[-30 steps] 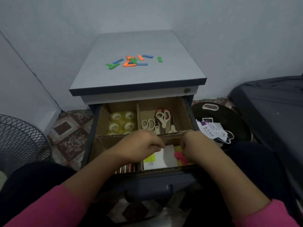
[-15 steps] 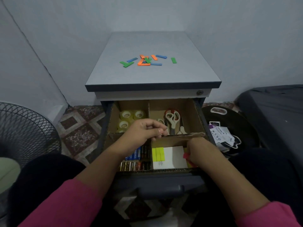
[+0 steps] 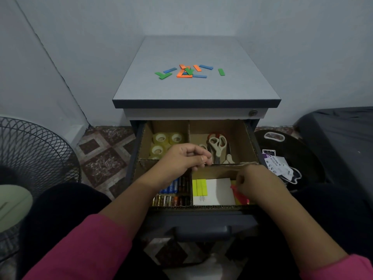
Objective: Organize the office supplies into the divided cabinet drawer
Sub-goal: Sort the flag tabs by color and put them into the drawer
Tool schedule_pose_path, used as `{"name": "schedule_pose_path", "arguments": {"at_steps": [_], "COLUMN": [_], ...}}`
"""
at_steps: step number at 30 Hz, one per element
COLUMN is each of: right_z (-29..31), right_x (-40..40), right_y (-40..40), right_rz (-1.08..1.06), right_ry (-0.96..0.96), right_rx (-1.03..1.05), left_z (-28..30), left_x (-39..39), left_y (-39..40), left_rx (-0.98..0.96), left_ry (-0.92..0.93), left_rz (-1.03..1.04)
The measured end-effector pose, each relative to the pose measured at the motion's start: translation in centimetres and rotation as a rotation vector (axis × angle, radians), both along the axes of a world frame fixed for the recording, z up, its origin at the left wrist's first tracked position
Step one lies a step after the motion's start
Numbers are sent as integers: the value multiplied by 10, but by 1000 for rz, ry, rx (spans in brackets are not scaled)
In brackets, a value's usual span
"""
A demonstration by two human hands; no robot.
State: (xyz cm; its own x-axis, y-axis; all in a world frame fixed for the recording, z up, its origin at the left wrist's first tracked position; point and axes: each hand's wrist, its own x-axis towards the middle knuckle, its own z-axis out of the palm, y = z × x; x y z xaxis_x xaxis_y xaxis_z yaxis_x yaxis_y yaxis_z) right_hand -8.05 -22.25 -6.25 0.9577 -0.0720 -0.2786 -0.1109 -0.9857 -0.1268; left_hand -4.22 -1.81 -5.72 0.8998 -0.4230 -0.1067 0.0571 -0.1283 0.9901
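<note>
Grey cabinet top (image 3: 193,91) has a scatter of coloured strips (image 3: 188,71) in a plain-walled corner, patterned tile floor (image 3: 105,160) and a fan (image 3: 30,156) nearby, while over the open drawer (image 3: 201,219) the left hand (image 3: 182,160) curls empty and the right hand (image 3: 255,183) pinches red sticky tabs (image 3: 239,196) (front-right compartment).

A cabinet (image 3: 196,91) is set against the wall, with its drawer (image 3: 201,219) pulled out in front and scattered strips (image 3: 188,71) lying on its top. The drawer is divided into four compartments: tape rolls (image 3: 164,143) are held rear left, scissors (image 3: 217,145) rear right, batteries (image 3: 171,194) front left and a notepad (image 3: 214,190) front right. The left hand (image 3: 182,159) is positioned over the central divider, the right hand (image 3: 256,183) in the front-right compartment; a fan (image 3: 30,156) stands on the floor to the left of the cabinet.
</note>
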Motion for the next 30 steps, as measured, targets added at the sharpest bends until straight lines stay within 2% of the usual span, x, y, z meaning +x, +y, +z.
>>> {"name": "schedule_pose_path", "arguments": {"at_steps": [2,5,7,9,13,19,30], "right_z": [2,5,3,-1,-2,-6,-6], "right_x": [0,1,4,7,6,4,6], "right_y": [2,13,23,26,17,18,19], "right_rz": [-16,-107,-133,-107,105,330,252], "right_ry": [26,132,193,233,99,134,159], "right_rx": [63,335,413,359,181,197,88], "left_z": [-1,-2,-3,-3,-4,-6,-6], "left_x": [1,1,2,2,2,5,5], "left_y": [0,0,0,0,1,1,1], "left_rx": [0,0,-2,-4,-12,-12,-7], "left_ry": [1,-5,-4,-4,9,13,2], "left_rz": [-1,-1,0,-4,-3,-12,-18]}}
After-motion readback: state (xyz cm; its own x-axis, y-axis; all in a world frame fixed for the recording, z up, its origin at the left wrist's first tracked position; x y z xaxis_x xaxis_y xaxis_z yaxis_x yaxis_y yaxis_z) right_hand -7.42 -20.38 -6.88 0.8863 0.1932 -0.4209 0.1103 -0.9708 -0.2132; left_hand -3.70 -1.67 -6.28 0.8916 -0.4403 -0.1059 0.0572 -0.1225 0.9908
